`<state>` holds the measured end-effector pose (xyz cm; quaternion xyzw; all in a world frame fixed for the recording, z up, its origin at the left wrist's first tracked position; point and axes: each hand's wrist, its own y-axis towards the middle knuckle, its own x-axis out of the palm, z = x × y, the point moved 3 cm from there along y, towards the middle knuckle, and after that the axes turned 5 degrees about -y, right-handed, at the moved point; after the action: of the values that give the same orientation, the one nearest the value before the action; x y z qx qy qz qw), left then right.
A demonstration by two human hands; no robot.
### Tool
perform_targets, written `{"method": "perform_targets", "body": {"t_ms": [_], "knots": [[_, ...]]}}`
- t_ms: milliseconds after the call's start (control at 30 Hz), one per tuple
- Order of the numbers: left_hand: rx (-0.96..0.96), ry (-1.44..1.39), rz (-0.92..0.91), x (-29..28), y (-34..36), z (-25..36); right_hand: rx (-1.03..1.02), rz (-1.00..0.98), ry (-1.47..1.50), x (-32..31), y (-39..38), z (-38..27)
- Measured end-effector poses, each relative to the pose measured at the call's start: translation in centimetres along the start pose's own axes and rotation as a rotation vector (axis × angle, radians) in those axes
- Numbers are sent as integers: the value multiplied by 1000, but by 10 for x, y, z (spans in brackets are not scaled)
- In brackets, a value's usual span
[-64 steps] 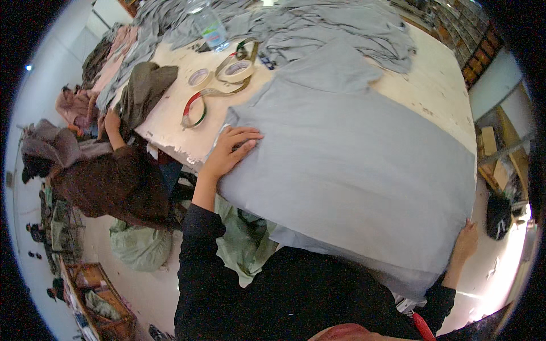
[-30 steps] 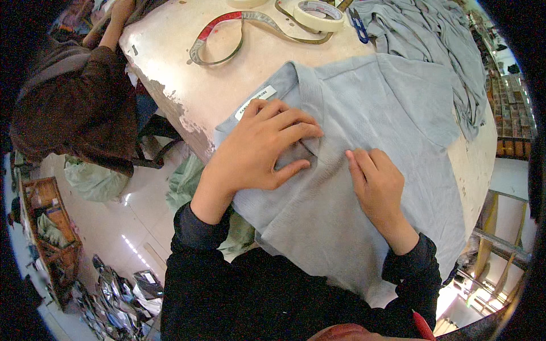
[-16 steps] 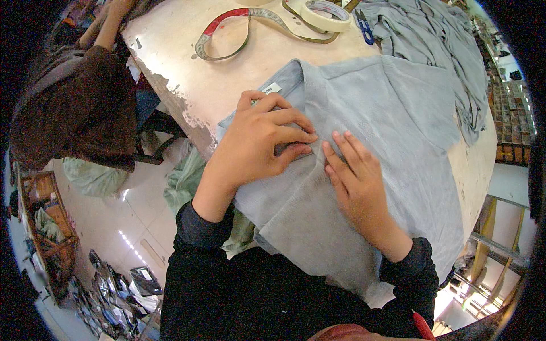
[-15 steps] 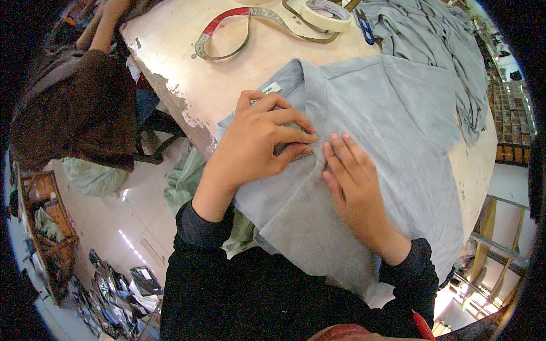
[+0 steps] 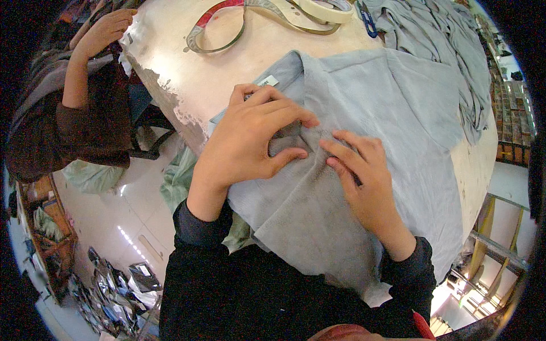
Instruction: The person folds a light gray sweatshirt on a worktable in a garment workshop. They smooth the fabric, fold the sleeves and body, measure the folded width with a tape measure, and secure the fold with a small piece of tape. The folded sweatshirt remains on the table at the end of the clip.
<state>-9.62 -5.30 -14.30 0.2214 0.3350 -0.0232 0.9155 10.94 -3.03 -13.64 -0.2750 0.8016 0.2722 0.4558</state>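
Note:
A grey-blue shirt [image 5: 398,119] lies on the table under both hands. Its neckline points away from me, with a small white label [image 5: 267,81] inside the collar area. My left hand [image 5: 250,133] rests on the left side near the neckline, its thumb and index finger spread around a small fold beside the front placket. Across the placket, my right hand [image 5: 364,176] touches the cloth with bent fingertips, its thumb a little apart from the index finger. The cloth beneath my left palm is hidden.
A tape measure [image 5: 219,48], a tape roll [image 5: 327,12] and blue thread snips [image 5: 367,21] lie at the table's far side. More grey cloth [image 5: 426,40] is heaped at far right. Another person's arm [image 5: 77,79] reaches the left table edge [image 5: 165,105]. Wrapped packages [image 5: 114,295] lie lower left.
My left thumb and index finger have spread apart. My right hand has gone from flat to bent fingers at the placket. The other person's arm has swung into view at the left.

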Motion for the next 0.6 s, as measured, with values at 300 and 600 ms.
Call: {"method": "perform_targets", "body": {"t_ms": [300, 600], "knots": [[9, 38, -61, 0, -1, -1, -140, 102, -137, -2, 16, 2], [33, 33, -30, 0, -1, 0, -209, 209, -411, 2, 22, -5]]}}
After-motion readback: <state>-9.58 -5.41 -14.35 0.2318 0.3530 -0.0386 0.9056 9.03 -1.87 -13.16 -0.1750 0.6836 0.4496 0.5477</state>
